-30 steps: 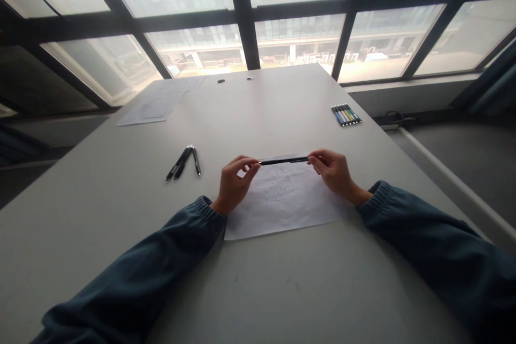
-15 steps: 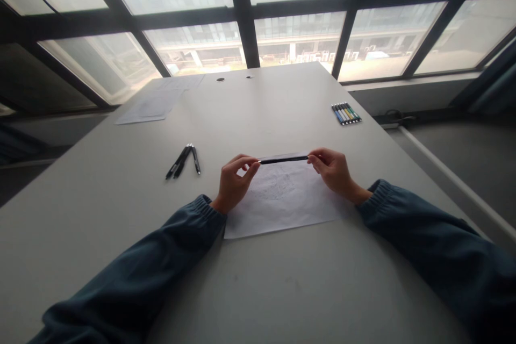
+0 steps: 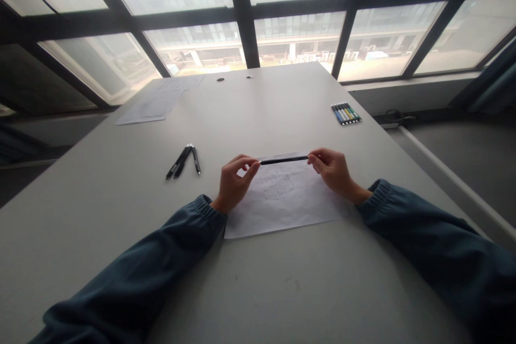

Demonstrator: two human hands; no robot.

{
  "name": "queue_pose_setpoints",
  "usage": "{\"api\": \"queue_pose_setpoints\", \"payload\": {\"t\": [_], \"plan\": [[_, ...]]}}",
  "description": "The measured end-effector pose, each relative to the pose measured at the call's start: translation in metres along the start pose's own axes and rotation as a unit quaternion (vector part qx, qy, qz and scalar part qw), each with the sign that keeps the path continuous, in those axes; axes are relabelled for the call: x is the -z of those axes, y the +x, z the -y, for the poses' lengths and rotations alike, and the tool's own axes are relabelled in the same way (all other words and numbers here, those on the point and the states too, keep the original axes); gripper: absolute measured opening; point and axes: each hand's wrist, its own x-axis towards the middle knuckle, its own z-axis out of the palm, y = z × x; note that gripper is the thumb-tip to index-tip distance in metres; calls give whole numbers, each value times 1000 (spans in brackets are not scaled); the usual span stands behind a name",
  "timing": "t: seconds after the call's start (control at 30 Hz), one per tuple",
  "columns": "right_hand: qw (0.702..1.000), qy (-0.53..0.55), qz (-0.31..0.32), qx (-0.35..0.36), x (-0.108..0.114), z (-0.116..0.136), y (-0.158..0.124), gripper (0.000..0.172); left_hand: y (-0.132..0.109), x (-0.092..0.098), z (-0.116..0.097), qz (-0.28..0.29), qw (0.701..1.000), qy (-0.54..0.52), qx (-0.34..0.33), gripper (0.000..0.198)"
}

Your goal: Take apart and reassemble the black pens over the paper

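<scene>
A black pen (image 3: 283, 160) is held level above a white sheet of paper (image 3: 282, 204) that carries a faint pencil drawing. My left hand (image 3: 235, 183) pinches the pen's left end between thumb and fingers. My right hand (image 3: 332, 171) pinches its right end in the same way. Both hands hover just over the far edge of the sheet, and both forearms in dark blue sleeves rest on the grey table (image 3: 258, 279).
Three black pens (image 3: 183, 160) lie together to the left of my hands. A row of several coloured pens (image 3: 345, 113) sits at the far right of the table. More paper sheets (image 3: 159, 99) lie at the far left corner. Large windows stand behind.
</scene>
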Motion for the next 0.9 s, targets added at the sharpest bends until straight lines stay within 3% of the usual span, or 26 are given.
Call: {"api": "queue_pose_setpoints", "payload": {"t": [0.9], "plan": [[1000, -4, 4, 1, 0, 0, -1, 35, 0, 1, 1, 8, 1000, -9, 8, 22]]}}
